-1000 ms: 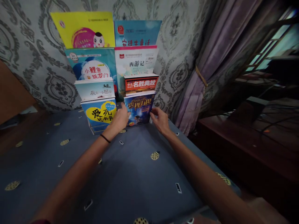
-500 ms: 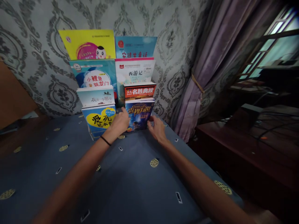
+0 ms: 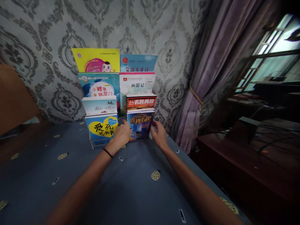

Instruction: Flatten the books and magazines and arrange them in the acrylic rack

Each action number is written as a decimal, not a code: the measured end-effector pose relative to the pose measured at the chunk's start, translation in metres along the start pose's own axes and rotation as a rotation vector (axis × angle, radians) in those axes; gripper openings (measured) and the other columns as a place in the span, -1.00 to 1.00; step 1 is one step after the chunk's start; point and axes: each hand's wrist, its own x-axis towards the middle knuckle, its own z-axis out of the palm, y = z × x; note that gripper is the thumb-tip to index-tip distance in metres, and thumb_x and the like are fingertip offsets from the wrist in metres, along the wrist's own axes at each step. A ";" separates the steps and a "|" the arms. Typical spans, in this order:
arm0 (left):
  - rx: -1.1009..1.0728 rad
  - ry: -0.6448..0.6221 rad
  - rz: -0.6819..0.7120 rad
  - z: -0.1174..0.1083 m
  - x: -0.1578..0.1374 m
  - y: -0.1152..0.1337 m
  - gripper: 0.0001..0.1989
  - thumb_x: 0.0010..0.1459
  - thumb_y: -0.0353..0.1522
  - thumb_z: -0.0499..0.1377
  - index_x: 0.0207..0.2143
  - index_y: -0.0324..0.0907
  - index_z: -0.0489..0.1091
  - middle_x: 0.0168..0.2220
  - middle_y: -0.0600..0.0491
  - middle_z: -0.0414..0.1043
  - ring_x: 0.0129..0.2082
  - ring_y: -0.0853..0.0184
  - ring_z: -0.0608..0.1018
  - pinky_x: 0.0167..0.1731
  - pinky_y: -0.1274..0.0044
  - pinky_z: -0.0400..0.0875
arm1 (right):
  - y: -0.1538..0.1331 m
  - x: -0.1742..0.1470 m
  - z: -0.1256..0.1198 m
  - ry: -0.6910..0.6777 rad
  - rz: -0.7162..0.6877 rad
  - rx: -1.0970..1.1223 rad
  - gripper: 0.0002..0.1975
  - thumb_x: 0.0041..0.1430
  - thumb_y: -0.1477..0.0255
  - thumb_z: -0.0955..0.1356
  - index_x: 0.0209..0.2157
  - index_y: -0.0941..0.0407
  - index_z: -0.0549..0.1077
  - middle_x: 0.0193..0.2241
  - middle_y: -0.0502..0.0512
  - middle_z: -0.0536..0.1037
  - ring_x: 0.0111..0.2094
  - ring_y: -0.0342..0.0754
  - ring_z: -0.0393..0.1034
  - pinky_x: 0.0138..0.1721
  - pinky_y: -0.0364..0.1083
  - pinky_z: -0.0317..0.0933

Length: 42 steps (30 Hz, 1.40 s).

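Observation:
A dark blue book [image 3: 140, 126] with gold title lettering stands at the front of the right column of a stepped book display. My left hand [image 3: 122, 135], a black band at its wrist, is at the book's left edge, index finger stretched up along it and the other fingers partly hidden. By the right edge is my right hand [image 3: 159, 135], thumb and fingers apart. Whether either hand presses on the book is unclear. Behind it rise a red-and-black book [image 3: 141, 102], a white book [image 3: 137, 84] and a pale blue book [image 3: 138, 62].
The left column has a blue book with a yellow heart [image 3: 102, 129], a pale book [image 3: 99, 107], a teal book [image 3: 99, 84] and a yellow book [image 3: 96, 59]. Beneath lies a dark blue pineapple-print cloth [image 3: 131, 187]. Patterned wall behind; purple curtain [image 3: 187, 125] at right.
The view has shifted, so the books appear lower. My right hand looks slightly farther from the dark blue book's edge. My left hand remains by its left edge.

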 end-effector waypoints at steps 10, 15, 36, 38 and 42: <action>-0.057 -0.037 -0.036 -0.004 -0.004 0.008 -0.47 0.38 -0.38 0.04 0.30 -0.48 0.06 -0.03 -0.39 0.55 -0.03 0.04 0.64 -0.13 0.43 0.51 | 0.007 -0.004 0.003 -0.022 0.067 0.099 -0.62 0.17 0.36 0.26 -0.02 0.13 0.49 -0.16 0.23 0.57 -0.17 0.11 0.50 -0.15 0.14 0.44; -0.084 -0.036 -0.035 -0.002 -0.006 0.008 -0.51 0.36 -0.40 0.04 0.26 -0.48 0.12 -0.04 -0.40 0.55 -0.02 -0.01 0.63 -0.11 0.37 0.52 | 0.005 -0.008 0.000 -0.026 0.066 0.074 -0.61 0.18 0.35 0.27 0.00 0.14 0.50 -0.17 0.24 0.55 -0.16 0.12 0.48 -0.19 0.13 0.46; -0.096 -0.019 0.003 0.024 0.002 0.000 -0.43 0.34 -0.50 0.03 0.33 -0.52 -0.02 -0.08 -0.42 0.55 -0.03 0.03 0.64 -0.12 0.38 0.52 | 0.010 -0.015 0.001 -0.025 0.063 -0.005 -0.61 0.14 0.34 0.27 -0.02 0.10 0.49 -0.20 0.21 0.54 -0.18 0.12 0.48 -0.18 0.15 0.42; -0.099 -0.009 0.007 0.026 0.002 0.000 -0.41 0.32 -0.52 0.03 0.34 -0.51 -0.03 -0.07 -0.42 0.54 -0.03 0.03 0.64 -0.12 0.36 0.53 | 0.009 -0.016 0.002 -0.021 0.068 0.005 -0.61 0.13 0.35 0.27 -0.01 0.11 0.49 -0.20 0.21 0.53 -0.18 0.13 0.48 -0.16 0.16 0.42; -0.118 -0.002 0.006 0.026 0.001 0.000 -0.38 0.30 -0.54 0.04 0.36 -0.48 -0.06 -0.07 -0.38 0.55 -0.06 0.05 0.65 -0.12 0.36 0.54 | 0.005 -0.018 0.001 -0.021 0.061 0.000 -0.62 0.15 0.34 0.28 0.00 0.09 0.49 -0.19 0.20 0.53 -0.17 0.12 0.47 -0.16 0.15 0.43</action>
